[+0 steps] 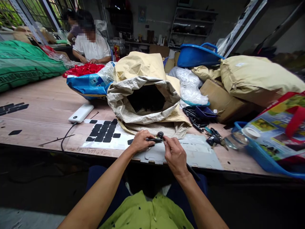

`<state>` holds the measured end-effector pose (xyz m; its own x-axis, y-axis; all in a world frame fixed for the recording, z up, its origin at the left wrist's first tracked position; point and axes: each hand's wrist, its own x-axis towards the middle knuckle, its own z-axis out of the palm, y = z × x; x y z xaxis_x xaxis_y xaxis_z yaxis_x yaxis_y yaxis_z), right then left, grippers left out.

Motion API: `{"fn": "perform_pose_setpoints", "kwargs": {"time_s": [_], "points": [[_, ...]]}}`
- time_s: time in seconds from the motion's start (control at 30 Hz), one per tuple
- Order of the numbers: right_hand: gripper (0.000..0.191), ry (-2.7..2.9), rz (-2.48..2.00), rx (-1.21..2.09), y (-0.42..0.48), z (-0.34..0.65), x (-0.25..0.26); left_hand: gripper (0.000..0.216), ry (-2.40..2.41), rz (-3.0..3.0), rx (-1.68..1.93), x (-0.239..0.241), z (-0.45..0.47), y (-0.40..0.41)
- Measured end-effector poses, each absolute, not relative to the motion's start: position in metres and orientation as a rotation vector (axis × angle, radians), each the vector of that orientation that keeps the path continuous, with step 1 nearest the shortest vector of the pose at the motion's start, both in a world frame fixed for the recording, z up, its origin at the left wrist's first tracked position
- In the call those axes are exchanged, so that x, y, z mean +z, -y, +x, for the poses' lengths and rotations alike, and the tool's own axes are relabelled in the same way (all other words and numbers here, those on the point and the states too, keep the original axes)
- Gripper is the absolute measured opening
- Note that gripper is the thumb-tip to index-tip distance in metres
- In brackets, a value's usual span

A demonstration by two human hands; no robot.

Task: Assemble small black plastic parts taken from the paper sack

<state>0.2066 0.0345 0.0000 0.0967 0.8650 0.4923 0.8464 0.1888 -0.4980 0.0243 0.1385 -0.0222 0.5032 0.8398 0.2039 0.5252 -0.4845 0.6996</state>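
Note:
My left hand (140, 141) is closed on a small black plastic part (156, 137) with a round knob, held just above the table's front edge. My right hand (175, 155) pinches the same part from the right side. Both hands hover over a grey flat sheet (197, 152) lying on the wooden table (45, 111). Right behind them an open paper sack (145, 101) gapes toward me, dark inside. To the left lies a white sheet with several black square pads (103, 132) stuck on it.
A white power bank (81, 113) with a cable lies left of the pads. A dark tray with black parts (199, 114), keys (214, 138), a glass jar (238, 136) and a blue basket (267, 152) sit right. Sacks, a cardboard box and a blue tub are behind. Two people work at the far left.

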Motion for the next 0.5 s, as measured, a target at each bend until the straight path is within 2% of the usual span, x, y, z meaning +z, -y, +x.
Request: {"fn": "perform_pose_setpoints", "kwargs": {"time_s": [0.17, 0.33, 0.5], "points": [[0.033, 1.729, -1.648, 0.092, -0.033, 0.212, -0.001, 0.020, -1.134, 2.187, 0.721, -0.022, 0.025, -0.138], [0.031, 1.657, -1.704, -0.034, -0.054, 0.235, 0.003, 0.021, -1.140, 2.214, 0.716, -0.019, 0.025, -0.136], [0.027, 1.731, -1.796, -0.120, -0.085, 0.272, -0.014, 0.026, -1.140, 2.231, 0.717, -0.018, 0.025, -0.135]]}}
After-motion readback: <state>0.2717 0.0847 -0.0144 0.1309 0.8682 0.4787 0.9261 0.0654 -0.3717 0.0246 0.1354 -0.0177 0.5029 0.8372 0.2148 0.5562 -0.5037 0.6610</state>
